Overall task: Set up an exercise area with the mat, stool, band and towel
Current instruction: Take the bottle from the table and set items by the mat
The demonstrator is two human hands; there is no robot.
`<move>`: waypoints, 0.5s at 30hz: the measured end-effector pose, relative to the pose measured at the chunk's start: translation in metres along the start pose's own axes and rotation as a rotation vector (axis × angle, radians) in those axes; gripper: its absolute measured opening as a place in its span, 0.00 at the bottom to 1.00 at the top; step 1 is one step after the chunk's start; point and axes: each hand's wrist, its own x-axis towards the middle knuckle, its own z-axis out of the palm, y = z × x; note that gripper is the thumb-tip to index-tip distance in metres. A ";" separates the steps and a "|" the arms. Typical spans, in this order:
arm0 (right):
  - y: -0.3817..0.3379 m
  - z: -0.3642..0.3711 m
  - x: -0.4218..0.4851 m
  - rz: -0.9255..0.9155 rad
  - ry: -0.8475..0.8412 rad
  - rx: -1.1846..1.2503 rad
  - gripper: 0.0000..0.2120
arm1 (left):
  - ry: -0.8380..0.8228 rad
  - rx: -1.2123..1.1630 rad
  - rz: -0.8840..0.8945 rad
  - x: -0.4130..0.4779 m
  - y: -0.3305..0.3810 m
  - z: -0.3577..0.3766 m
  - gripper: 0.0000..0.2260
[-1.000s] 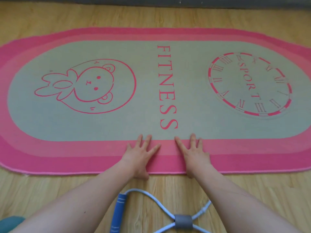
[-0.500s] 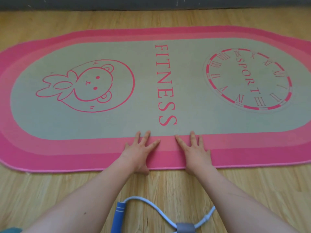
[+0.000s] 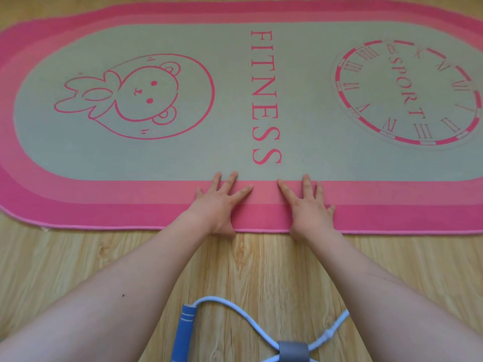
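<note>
A pink-bordered exercise mat (image 3: 162, 163) lies unrolled flat on the wooden floor, printed with a rabbit, the word FITNESS and a clock. My left hand (image 3: 219, 202) and my right hand (image 3: 308, 207) both press flat on the mat's near pink border, fingers spread, side by side below the word. A light blue resistance band (image 3: 235, 314) with a blue foam handle and a grey centre sleeve lies on the floor between my forearms. Neither stool nor towel is in view.
Wooden floor (image 3: 65, 265) runs along the mat's near edge and around both arms. The mat's right end is cut off by the frame edge.
The view has shifted closer and slightly down over the mat. Both hands stay flat on the near border in the same spot; the teal object at bottom left has left view.
</note>
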 end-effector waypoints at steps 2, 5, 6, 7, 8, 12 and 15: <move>-0.001 -0.001 0.002 0.000 0.000 -0.001 0.48 | 0.003 -0.006 -0.001 0.003 -0.001 0.000 0.51; -0.002 -0.001 0.002 -0.005 -0.007 -0.010 0.49 | 0.015 -0.003 -0.006 0.004 -0.001 0.003 0.51; -0.002 -0.001 0.002 -0.009 -0.010 -0.013 0.49 | 0.016 -0.006 -0.008 0.005 -0.001 0.004 0.51; -0.001 -0.001 0.002 -0.007 -0.019 -0.016 0.49 | 0.015 -0.010 -0.013 0.005 -0.001 0.005 0.51; -0.001 -0.002 0.002 -0.011 -0.028 -0.015 0.49 | 0.015 -0.014 -0.010 0.005 -0.001 0.005 0.51; 0.000 -0.009 0.003 -0.014 -0.110 0.000 0.51 | 0.004 -0.038 -0.010 0.003 -0.001 0.005 0.51; -0.002 -0.028 -0.008 -0.045 -0.146 0.040 0.50 | -0.014 -0.002 0.000 -0.011 -0.008 -0.009 0.49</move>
